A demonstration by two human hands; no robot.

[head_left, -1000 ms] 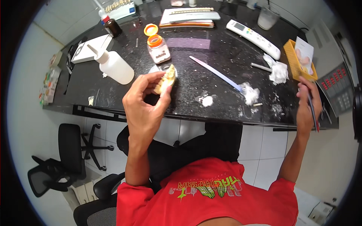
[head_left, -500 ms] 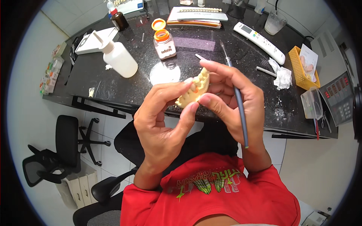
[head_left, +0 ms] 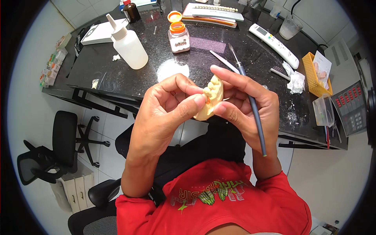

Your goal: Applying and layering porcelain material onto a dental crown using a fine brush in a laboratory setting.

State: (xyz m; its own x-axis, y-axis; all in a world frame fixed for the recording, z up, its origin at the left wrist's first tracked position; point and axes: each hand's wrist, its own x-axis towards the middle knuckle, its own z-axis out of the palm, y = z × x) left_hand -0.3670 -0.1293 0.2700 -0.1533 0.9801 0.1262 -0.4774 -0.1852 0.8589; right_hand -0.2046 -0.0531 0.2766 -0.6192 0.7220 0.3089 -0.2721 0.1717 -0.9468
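Both my hands hold a pale yellow dental cast (head_left: 215, 96) with a row of teeth, raised in front of the table edge. My left hand (head_left: 158, 111) pinches one end of its tooth row between thumb and forefinger; the fingertips cover that spot. A small orange-red mark shows beside them. My right hand (head_left: 256, 103) grips the other side with thumb and fingertips. A fine brush with a dark blue handle (head_left: 257, 121) lies across that hand, bristles pointing away. Just beyond the right fingers is a pale lilac stick (head_left: 222, 60); I cannot tell whether the hand touches it.
A white squeeze bottle (head_left: 131, 49), an opened orange-rimmed jar (head_left: 179, 41) and a white round patch (head_left: 172, 71) are on the dusty black table (head_left: 129, 80). To the right lie a white remote control (head_left: 274, 45), crumpled tissue (head_left: 295, 80) and a yellow basket (head_left: 311, 74).
The cast has turned more upright. My left thumb and forefinger have shifted from its outer end to pinch at the tooth row. More of the lilac stick shows, and the whole view has shifted slightly.
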